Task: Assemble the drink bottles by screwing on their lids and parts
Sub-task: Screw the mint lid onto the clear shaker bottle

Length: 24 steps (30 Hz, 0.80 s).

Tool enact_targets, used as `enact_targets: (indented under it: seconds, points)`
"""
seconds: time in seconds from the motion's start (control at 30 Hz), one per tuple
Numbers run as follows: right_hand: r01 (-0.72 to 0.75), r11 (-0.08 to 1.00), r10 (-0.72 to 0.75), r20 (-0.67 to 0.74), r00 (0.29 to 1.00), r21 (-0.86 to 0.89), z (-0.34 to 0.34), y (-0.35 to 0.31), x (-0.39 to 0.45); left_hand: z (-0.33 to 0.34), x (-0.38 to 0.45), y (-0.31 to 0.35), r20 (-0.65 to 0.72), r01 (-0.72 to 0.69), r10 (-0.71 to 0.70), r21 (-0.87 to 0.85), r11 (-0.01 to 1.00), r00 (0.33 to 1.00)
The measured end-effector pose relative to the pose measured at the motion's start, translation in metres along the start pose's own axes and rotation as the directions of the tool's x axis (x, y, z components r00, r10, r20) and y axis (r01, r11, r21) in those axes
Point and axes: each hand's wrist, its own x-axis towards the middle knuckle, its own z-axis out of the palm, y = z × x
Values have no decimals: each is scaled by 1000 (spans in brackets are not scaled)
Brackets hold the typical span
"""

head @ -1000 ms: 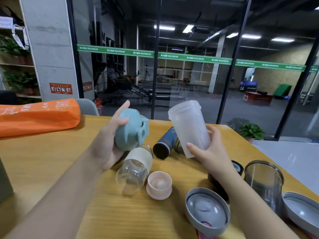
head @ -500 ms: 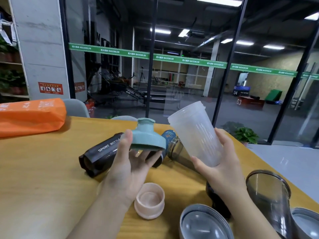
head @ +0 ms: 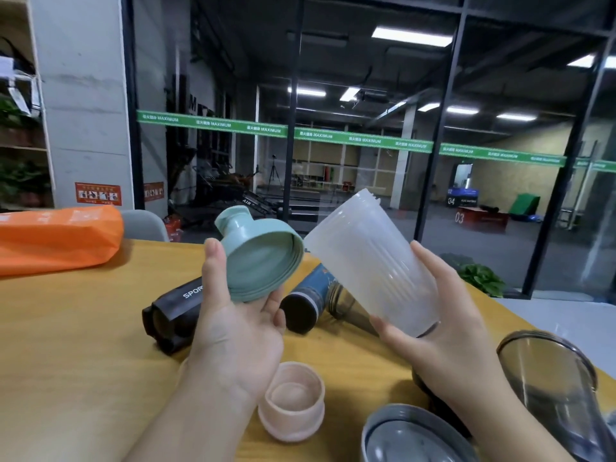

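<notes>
My left hand point(head: 233, 325) holds a pale green screw lid point(head: 258, 258) between thumb and fingers, its threaded underside turned toward me. My right hand point(head: 436, 331) grips a frosted clear shaker cup point(head: 370, 258) near its base, tilted with its threaded mouth pointing up and away. Lid and cup are held above the wooden table point(head: 66, 345), side by side and almost touching. A pink cap point(head: 291, 400) lies on the table under my left wrist.
A black sport bottle point(head: 173, 311), a blue bottle point(head: 308, 301) and a clear dark bottle point(head: 346, 303) lie behind my hands. A grey lid point(head: 413, 438) and a smoky tumbler point(head: 553, 385) sit at the lower right. An orange bag point(head: 56, 238) lies at the far left.
My left hand has tipped the green lid so its open underside faces me and brought it closer to the cup. The cup has tilted further. The camera view has risen slightly.
</notes>
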Motion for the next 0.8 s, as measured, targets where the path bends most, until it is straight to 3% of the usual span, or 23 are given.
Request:
enact_targets:
  seconds: [0.2,0.33,0.5,0.8]
  points:
    - [-11,999,10,19,1000,47,-3,0,0,3,-3,0,-20,-103,103,-19,994,994]
    - [12,1000,-9,135,991,-24,-2,-1,0,4,-2,-1,-76,-119,118,-14,993,990]
    - [73,995,-57,202,978,-71,0,-1,0,5,-3,-9,3,-169,170,149,974,985]
    - [141,990,-134,247,960,-10,4,4,-1,1,3,-12,125,-144,120,207,968,985]
